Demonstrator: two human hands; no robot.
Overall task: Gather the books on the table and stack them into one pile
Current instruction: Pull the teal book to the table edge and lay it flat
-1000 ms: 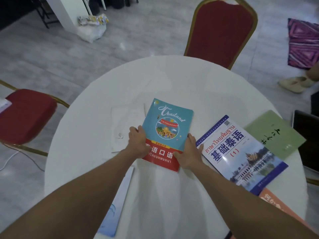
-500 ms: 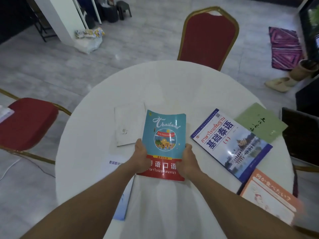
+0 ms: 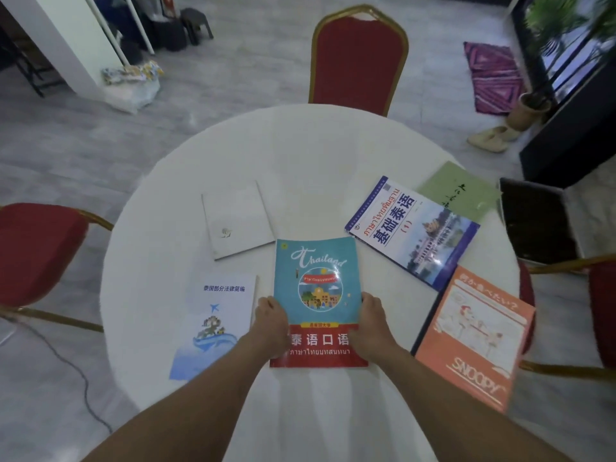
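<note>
A teal and red Thailand book [image 3: 316,278] lies near the front of the round white table [image 3: 300,151]. My left hand [image 3: 271,323] grips its left edge and my right hand [image 3: 373,325] grips its right edge. A white book [image 3: 238,218] lies beyond it to the left. A white and blue book with a plane [image 3: 216,325] sits at the front left. To the right lie a blue-bordered Thai textbook [image 3: 413,231], a green book [image 3: 461,191] partly under it, and an orange Snoopy book [image 3: 473,338].
Red chairs with gold frames stand at the far side [image 3: 358,61], the left [image 3: 36,255] and the right [image 3: 600,311]. A dark box [image 3: 536,221] sits at the table's right edge. A cable [image 3: 76,378] runs across the floor at the left.
Both hands have drawn the Thailand book toward me, away from the white book. The view has tilted back, so the front-left book and the Snoopy book now show fully.
</note>
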